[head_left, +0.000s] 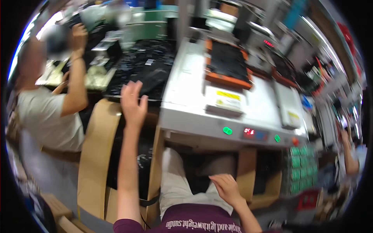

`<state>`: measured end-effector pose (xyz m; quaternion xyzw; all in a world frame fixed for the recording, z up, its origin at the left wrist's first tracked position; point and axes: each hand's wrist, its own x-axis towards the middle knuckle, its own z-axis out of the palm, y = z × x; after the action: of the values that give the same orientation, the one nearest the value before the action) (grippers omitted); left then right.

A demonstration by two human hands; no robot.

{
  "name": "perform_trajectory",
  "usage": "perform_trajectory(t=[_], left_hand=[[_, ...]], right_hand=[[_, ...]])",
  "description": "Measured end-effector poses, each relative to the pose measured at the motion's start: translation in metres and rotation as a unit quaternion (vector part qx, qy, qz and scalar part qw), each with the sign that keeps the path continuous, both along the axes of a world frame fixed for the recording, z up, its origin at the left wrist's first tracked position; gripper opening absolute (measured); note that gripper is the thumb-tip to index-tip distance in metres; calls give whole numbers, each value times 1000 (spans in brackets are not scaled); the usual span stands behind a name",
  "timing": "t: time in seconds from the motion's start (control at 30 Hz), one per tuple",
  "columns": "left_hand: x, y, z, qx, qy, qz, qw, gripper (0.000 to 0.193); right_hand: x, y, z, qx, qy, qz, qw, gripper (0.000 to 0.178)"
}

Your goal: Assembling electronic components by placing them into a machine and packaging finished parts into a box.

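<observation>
Left hand point(133, 106), fingers spread, was over black plastic bags' point(153, 75) near edge. Right hand point(227, 188) near lap point(174, 188); couldn't tell grip.

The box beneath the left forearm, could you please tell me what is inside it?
Black material shows inside the box, on both sides of the left forearm. The forearm hides a strip of it, and anything deeper cannot be seen.

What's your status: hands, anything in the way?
Left hand spread, empty, near black plastic bags. Right hand over trousers, nothing visible in it. Carton below left hand, not blocking.
</observation>
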<state>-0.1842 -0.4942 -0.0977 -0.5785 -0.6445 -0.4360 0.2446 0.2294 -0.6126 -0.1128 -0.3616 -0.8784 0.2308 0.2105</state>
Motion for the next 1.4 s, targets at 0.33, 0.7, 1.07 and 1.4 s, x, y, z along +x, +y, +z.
perform_trajectory(t=[0.33, 0.7, 1.07, 1.4], left_hand=[[-61, 43, -12, -144, -114, 11, 983, 38], [-30, -109, 77, 177, -177, 94, 964, 35], [168, -195, 46, -263, -521, -123, 803, 38], [253, -150, -10, -422, -600, -333, 592, 30]], right_hand=[[140, 19, 30, -131, 184, -364, 903, 19], [281, 118, -94, 56, -116, -446, 886, 15], [321, 154, -180, 32, -339, -410, 846, 10], [136, 25, 44, -107, 147, -291, 939, 18]])
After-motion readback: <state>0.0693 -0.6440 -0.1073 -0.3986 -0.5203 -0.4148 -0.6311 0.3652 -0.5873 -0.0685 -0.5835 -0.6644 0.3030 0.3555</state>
